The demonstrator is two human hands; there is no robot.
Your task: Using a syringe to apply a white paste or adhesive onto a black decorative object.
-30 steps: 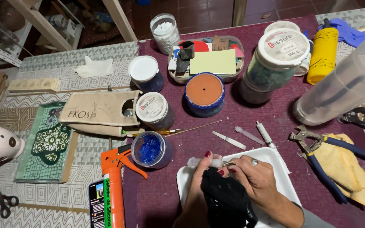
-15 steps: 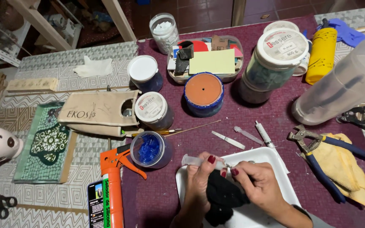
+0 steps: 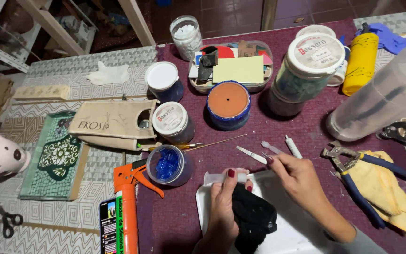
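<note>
Right hand (image 3: 297,176) now lifted off black cloth (image 3: 254,218), fingertips reaching small white tool (image 3: 252,154) | left hand (image 3: 224,202) gripping clear syringe (image 3: 222,178) and cloth over white tray (image 3: 283,235) | blue-handled pliers (image 3: 367,162) well right.

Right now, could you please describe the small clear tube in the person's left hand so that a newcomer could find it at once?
Start at the dark red tablecloth and find the white rectangular tray at its near edge. At the tray's far rim the left hand holds a black cloth and pinches the small clear plastic tube. Unlike the three loose white tubes beyond, it is held and lies crosswise.
</note>
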